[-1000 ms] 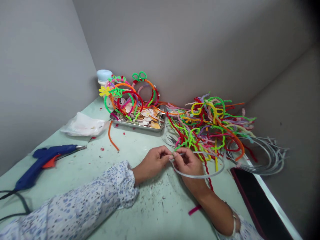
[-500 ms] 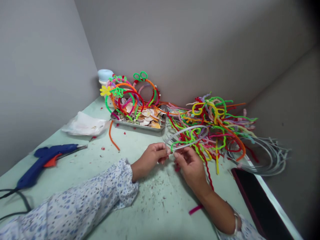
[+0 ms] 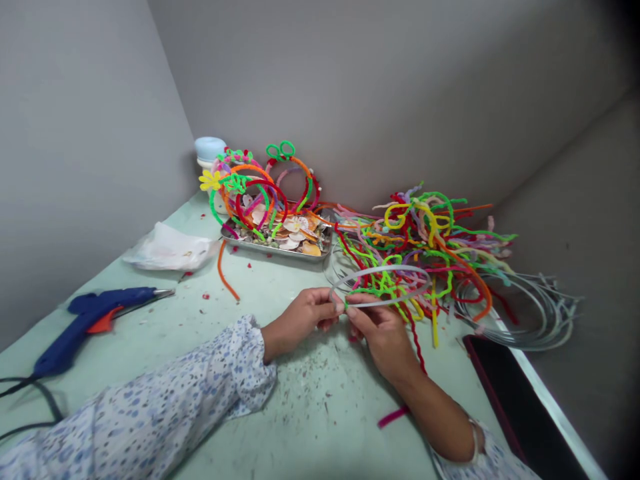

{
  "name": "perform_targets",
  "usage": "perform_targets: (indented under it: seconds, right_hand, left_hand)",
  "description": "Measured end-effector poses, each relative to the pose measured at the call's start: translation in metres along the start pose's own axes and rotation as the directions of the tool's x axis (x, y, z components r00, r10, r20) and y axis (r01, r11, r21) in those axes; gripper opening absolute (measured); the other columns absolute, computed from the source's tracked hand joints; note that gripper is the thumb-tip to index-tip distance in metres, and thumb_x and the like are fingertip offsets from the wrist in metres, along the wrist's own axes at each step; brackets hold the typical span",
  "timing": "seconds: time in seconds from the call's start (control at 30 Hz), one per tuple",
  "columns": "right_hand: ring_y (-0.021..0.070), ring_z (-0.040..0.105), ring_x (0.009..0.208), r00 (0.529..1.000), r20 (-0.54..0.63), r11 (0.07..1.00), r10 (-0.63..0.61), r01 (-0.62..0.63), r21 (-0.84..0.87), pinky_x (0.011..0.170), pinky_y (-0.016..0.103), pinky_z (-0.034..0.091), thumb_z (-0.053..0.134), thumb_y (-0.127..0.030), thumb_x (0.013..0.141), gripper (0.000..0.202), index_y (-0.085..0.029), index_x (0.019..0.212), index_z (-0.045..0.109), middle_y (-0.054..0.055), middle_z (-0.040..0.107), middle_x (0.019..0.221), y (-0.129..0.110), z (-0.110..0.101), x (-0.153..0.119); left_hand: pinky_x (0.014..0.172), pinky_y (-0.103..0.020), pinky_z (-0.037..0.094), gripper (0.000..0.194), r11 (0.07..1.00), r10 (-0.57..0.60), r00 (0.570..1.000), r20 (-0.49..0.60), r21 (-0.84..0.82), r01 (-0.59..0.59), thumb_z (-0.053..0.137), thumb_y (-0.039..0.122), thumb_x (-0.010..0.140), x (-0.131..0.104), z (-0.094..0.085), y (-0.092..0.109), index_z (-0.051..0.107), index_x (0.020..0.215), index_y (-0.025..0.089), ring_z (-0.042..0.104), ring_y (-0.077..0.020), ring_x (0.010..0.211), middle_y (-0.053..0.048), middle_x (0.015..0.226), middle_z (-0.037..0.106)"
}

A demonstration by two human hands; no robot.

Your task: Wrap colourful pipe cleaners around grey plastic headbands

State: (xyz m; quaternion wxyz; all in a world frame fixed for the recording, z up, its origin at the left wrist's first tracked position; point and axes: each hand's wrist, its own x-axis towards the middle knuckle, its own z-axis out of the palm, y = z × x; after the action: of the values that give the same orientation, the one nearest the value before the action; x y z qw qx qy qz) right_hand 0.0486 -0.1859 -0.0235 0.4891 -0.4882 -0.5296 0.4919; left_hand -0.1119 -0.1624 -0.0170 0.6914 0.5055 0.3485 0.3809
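A pale grey plastic headband (image 3: 377, 269) is held out over the table, its loop pointing away to the right. One end of it sits between the thumb and fingers of my left hand (image 3: 306, 316), which is closed in a pinch. Right beside it, my right hand (image 3: 384, 333) is also closed, its thumb and index finger at a green pipe cleaner (image 3: 347, 304) against the headband. Most of that pipe cleaner is hidden by my fingers or blends with the pile behind. The two hands' fingertips nearly touch.
Behind lies a heap of coloured pipe cleaners (image 3: 425, 233), beside bare headbands (image 3: 545, 320) and a phone (image 3: 520, 407). A metal tray (image 3: 280, 252) holds shells, with finished headbands (image 3: 250, 193) on it. To the left are a plastic bag (image 3: 170, 248) and a blue glue gun (image 3: 90, 327).
The headband's loop has tilted lower and swung slightly to the right. Both hands stay almost in place, still pinching at the same end.
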Motion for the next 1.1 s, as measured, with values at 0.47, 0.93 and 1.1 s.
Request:
perform_targets:
  seconds: [0.47,0.93,1.1]
  right_hand:
    - [0.0103,0.046,0.05,0.996,0.007,0.988,-0.093,0.093,-0.125,0.047,0.022,0.039,0.06,-0.04,0.084,0.023,-0.018,0.088,0.064,-0.004,0.053,0.057,0.0041,0.0011,-0.0024]
    - [0.012,0.047,0.048,0.996,-0.059,0.982,-0.073,0.061,-0.178,0.046,0.023,0.038,0.062,-0.044,0.082,0.026,-0.018,0.084,0.059,-0.005,0.051,0.052,0.0093,0.0008,-0.0015]
    - [0.0123,0.048,0.045,0.998,-0.067,0.988,-0.004,-0.006,-0.155,0.045,0.023,0.038,0.061,-0.046,0.081,0.029,-0.017,0.08,0.06,-0.004,0.052,0.049,0.0041,0.0022,-0.0028]
  left_hand:
    - [0.05,-0.022,0.025,0.021,0.997,0.043,0.999,-0.029,0.066,-0.041,0.064,0.032,0.075,-0.0011,-0.0004,-0.0041,0.053,0.072,0.015,0.035,-0.0072,0.05,0.005,0.056,0.044]
    - [0.053,-0.021,0.032,0.021,0.987,0.11,0.991,-0.072,0.128,-0.101,0.063,0.033,0.077,-0.0002,0.0024,-0.0056,0.058,0.074,0.013,0.041,-0.0078,0.055,0.002,0.062,0.051]
    - [0.054,-0.021,0.034,0.02,0.98,0.112,0.988,-0.102,0.175,-0.093,0.063,0.032,0.078,-0.0007,0.0042,-0.0064,0.057,0.073,0.013,0.042,-0.0081,0.055,0.002,0.062,0.052]
